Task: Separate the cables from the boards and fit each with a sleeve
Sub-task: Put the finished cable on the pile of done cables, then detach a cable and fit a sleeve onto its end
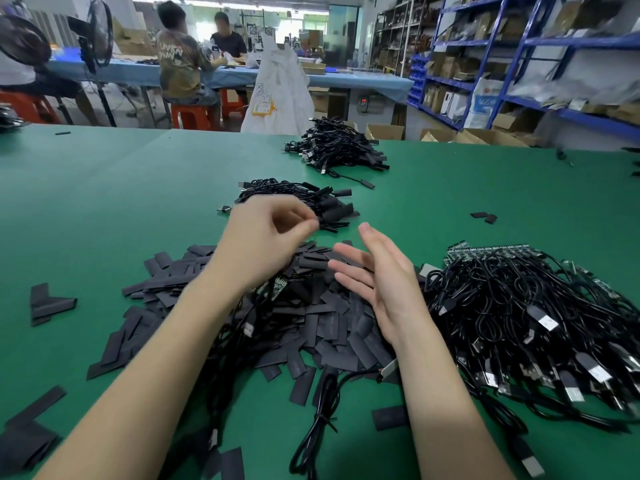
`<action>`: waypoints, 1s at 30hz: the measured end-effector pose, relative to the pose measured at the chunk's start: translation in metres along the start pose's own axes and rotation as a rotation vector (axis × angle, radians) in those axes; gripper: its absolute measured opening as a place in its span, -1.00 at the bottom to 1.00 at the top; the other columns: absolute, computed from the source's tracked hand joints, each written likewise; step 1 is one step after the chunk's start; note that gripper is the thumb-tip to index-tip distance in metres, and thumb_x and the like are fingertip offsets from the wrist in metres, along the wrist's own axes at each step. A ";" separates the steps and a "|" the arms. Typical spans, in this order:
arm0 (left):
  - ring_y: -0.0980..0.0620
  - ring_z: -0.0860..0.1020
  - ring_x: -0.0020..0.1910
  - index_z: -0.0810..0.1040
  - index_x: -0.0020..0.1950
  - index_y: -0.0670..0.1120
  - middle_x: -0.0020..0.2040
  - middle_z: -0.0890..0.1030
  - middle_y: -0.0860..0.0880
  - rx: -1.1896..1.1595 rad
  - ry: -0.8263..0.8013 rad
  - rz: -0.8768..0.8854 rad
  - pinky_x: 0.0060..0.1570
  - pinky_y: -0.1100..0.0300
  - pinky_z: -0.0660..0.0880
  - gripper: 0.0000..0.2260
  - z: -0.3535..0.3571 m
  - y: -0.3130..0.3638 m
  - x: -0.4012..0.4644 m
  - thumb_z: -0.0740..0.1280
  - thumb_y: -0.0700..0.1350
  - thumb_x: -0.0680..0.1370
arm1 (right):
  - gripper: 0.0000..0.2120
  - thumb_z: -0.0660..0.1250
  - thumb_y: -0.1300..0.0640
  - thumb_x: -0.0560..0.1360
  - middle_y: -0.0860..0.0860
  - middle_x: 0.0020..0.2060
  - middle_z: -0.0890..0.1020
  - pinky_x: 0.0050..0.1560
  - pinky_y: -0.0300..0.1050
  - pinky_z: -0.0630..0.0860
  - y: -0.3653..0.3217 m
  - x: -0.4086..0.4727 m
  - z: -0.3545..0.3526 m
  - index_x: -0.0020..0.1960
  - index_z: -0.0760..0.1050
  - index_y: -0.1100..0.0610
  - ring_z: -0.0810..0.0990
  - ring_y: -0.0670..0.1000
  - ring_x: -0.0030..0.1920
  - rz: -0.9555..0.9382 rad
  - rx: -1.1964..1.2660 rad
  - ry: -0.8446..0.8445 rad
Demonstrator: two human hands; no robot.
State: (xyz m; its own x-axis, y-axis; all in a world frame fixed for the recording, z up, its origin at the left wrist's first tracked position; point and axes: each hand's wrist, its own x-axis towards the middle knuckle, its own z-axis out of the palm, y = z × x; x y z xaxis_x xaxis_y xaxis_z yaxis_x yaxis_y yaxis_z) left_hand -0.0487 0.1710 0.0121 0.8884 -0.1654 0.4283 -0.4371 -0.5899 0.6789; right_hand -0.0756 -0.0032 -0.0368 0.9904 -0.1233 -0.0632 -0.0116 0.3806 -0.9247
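Nearest you, at the bottom of the frame, loose cables (pixel 322 414) lie on the green worktop (pixel 104 202) beside the heap of flat black sleeves (pixel 322 317) at centre. At right, a large tangle of cables still on their boards (pixel 519 306) waits, so most of the work looks left. Your right hand (pixel 377 282) hovers spread wide and empty; your left hand (pixel 266 237) pinches narrow, on what I cannot tell. Beyond, a small sleeved pile (pixel 304 202), then a bigger one (pixel 339 147), look finished.
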 end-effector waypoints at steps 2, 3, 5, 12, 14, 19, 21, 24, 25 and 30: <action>0.28 0.56 -0.33 0.70 -0.10 0.03 -0.26 0.67 0.10 0.040 0.027 0.036 -0.29 0.53 0.39 -0.97 -0.009 0.005 0.023 0.47 -0.06 0.54 | -0.77 0.37 -0.14 0.58 0.05 -0.03 0.76 -0.16 -0.15 0.67 0.001 0.001 0.000 0.18 0.53 -0.07 0.76 0.09 -0.04 0.012 -0.022 0.007; 0.32 0.51 -0.38 0.70 -0.09 0.02 -0.29 0.64 0.11 0.065 0.037 0.060 -0.32 0.55 0.36 -0.96 -0.012 0.006 0.037 0.47 -0.07 0.55 | -0.76 0.36 -0.13 0.59 0.04 -0.03 0.76 -0.17 -0.16 0.67 0.002 0.001 -0.001 0.19 0.53 -0.05 0.76 0.08 -0.04 0.015 -0.032 0.008; 0.34 0.47 -0.42 0.70 -0.08 0.02 -0.32 0.57 0.15 0.139 0.042 0.112 -0.35 0.56 0.33 -0.95 -0.011 0.006 0.069 0.45 -0.07 0.56 | -0.75 0.35 -0.12 0.60 0.04 -0.04 0.76 -0.19 -0.17 0.65 0.001 0.001 -0.001 0.20 0.55 -0.02 0.76 0.06 -0.06 0.017 -0.041 0.012; -0.13 0.62 0.00 0.70 0.05 -0.10 0.00 0.69 -0.10 0.477 -0.145 0.212 0.01 0.06 0.55 -0.87 0.028 -0.034 0.156 0.37 -0.16 0.59 | -0.75 0.32 -0.08 0.62 0.03 -0.10 0.76 -0.27 -0.22 0.62 0.001 0.003 -0.007 0.18 0.60 0.05 0.73 -0.01 -0.18 0.025 -0.051 0.025; -0.16 0.61 0.06 0.69 0.07 -0.07 0.06 0.67 -0.09 0.599 -0.196 0.207 0.05 0.04 0.51 -0.86 0.039 -0.050 0.165 0.35 -0.15 0.59 | -0.76 0.32 -0.07 0.62 0.03 -0.12 0.76 -0.28 -0.23 0.61 0.002 0.004 -0.008 0.16 0.61 0.05 0.72 -0.02 -0.20 0.029 -0.054 0.026; -0.18 0.49 0.26 0.56 0.28 -0.03 0.25 0.54 -0.13 0.679 -0.204 0.118 0.24 -0.05 0.44 -0.71 0.056 -0.078 0.169 0.37 0.04 0.60 | -0.78 0.32 -0.04 0.63 0.03 -0.13 0.75 -0.27 -0.22 0.62 0.004 0.007 -0.012 0.13 0.63 0.07 0.70 -0.03 -0.22 0.027 -0.050 0.034; -0.15 0.49 0.24 0.54 0.29 -0.03 0.22 0.54 -0.11 0.585 -0.157 0.120 0.25 -0.06 0.45 -0.68 0.056 -0.077 0.159 0.37 0.06 0.59 | -0.79 0.33 -0.01 0.63 0.02 -0.14 0.75 -0.26 -0.23 0.62 0.004 0.007 -0.012 0.12 0.63 0.08 0.69 -0.04 -0.23 0.032 -0.052 0.038; -0.08 0.53 0.02 0.59 0.17 -0.06 0.02 0.57 -0.06 0.369 -0.121 0.074 0.11 0.04 0.50 -0.78 0.044 -0.071 0.127 0.38 0.01 0.58 | -0.83 0.33 0.05 0.63 0.02 -0.16 0.76 -0.27 -0.24 0.62 0.003 0.007 -0.009 0.11 0.63 0.09 0.68 -0.05 -0.27 0.037 -0.071 0.047; -0.05 0.55 -0.05 0.61 0.10 -0.05 -0.04 0.59 -0.03 0.322 -0.114 0.060 0.05 0.08 0.51 -0.82 0.040 -0.070 0.110 0.37 0.00 0.58 | -0.84 0.33 0.06 0.62 0.01 -0.17 0.76 -0.29 -0.26 0.61 0.003 0.007 -0.007 0.10 0.64 0.09 0.67 -0.06 -0.28 0.037 -0.080 0.053; 0.12 0.57 -0.19 0.59 -0.11 0.07 -0.22 0.62 0.13 0.236 -0.064 -0.084 -0.15 0.17 0.48 -0.86 0.025 -0.069 0.023 0.32 0.05 0.61 | -0.86 0.34 0.09 0.61 -0.04 -0.22 0.74 -0.47 -0.32 0.39 0.008 0.006 0.002 0.01 0.67 0.08 0.53 -0.11 -0.42 0.000 -0.243 0.040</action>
State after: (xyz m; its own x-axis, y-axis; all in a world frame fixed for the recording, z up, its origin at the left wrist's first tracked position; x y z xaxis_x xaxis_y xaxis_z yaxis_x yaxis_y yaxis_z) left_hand 0.0053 0.1887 -0.0401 0.9305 -0.1532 0.3326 -0.3232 -0.7707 0.5491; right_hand -0.0696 0.0009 -0.0439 0.9842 -0.1610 -0.0738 -0.0495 0.1499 -0.9875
